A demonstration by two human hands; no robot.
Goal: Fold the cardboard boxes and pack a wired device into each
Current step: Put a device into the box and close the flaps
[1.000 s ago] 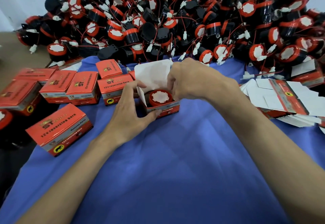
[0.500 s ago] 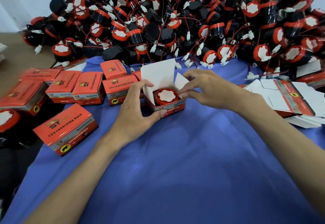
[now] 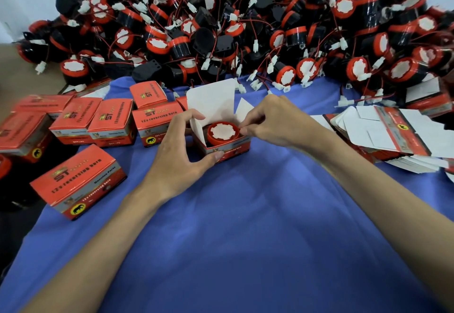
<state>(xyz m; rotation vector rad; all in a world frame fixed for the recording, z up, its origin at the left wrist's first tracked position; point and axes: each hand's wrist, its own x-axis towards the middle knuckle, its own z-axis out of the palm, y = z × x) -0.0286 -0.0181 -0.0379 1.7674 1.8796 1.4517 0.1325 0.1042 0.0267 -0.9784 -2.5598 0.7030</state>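
Bright even light, soft shadows, wide-angle bending at edges, slight blur

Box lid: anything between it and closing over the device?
No loose object. The device sits in the box, lid upright behind it. The left side flap and right side flap stand unfolded; fingers of the right hand pinch the right one's base.

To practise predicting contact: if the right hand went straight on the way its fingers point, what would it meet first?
Probably the device in the open box, just ahead of the right hand; depth is unclear.
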